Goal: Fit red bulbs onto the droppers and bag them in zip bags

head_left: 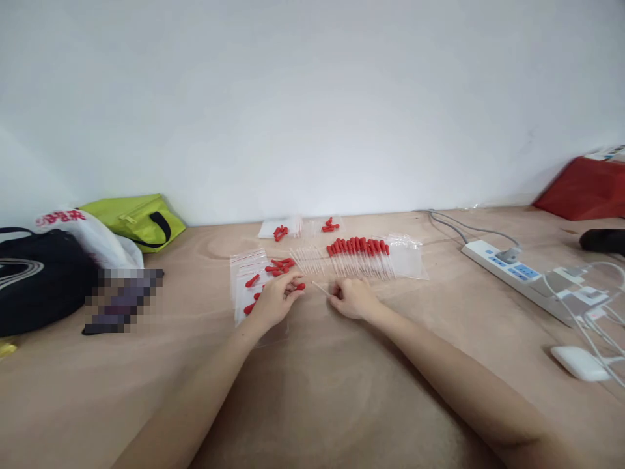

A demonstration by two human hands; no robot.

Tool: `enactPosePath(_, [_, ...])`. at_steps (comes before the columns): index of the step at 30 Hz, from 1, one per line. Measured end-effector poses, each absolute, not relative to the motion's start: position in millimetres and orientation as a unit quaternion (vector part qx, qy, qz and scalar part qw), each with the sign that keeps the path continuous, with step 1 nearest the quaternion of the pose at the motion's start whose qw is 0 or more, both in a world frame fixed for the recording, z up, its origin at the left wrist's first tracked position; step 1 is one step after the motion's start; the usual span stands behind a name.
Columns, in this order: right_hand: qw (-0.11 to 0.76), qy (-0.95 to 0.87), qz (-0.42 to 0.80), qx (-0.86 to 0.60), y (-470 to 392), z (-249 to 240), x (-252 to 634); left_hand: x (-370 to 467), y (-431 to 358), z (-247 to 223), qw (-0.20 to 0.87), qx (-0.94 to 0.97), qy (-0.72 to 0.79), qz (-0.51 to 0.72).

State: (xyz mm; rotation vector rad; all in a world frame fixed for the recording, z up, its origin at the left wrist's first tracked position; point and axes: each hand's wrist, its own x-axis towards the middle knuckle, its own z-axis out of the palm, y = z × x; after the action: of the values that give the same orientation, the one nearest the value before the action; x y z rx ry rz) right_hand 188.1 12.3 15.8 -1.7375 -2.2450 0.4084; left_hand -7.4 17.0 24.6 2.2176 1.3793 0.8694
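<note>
My left hand (277, 298) is closed, pinching a red rubber dropper bulb (301, 286) between thumb and fingertips. In my right hand (355, 298) a thin pale dropper tube (320, 288) is gripped, its free end pointing toward the bulb with a small gap between them. Beyond my right hand lies a row of droppers (359, 251), red bulbs fitted on pale tubes. Loose tubes (306, 260) lie side by side to their left. More loose red bulbs (279, 266) rest on clear zip bags (240, 266), partly covered by my left hand.
Two small groups of bulbs (280, 232) lie on bags near the wall. A clear bag (407, 255) sits right of the droppers. Further right are a power strip (517, 277) with cables and a white charger (580, 363). A green bag (141, 221) and black bag (43, 280) stand left.
</note>
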Motion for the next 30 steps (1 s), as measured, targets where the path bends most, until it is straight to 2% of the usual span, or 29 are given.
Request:
enactPosePath(2, [0.175,-0.779,0.131,-0.588,7.4,10.7,205.5,1.8,12.8,13.9,0.184,0.785,0.476,0.352])
enactPosePath(7, [0.262,-0.78,0.069,-0.564,5.4,-4.4,219.0,14.2,3.6,2.0,0.2,0.789,0.45,0.367])
enactPosePath(13, [0.251,-0.781,0.085,-0.566,9.6,-11.9,211.3,13.6,1.2,1.1,0.157,0.823,0.457,0.299])
enactPosePath(17, [0.252,-0.782,0.07,-0.565,8.9,-13.4,211.4,12.8,2.2,-2.0,0.132,0.828,0.454,0.301])
enactPosePath(22, [0.28,-0.786,0.123,-0.537,7.6,-12.8,213.2,13.4,4.1,-4.5,0.107,0.836,0.447,0.301])
enactPosePath(30, [0.325,-0.82,0.159,-0.443,6.1,-13.1,214.3,14.3,2.4,-1.1,0.138,0.825,0.449,0.313])
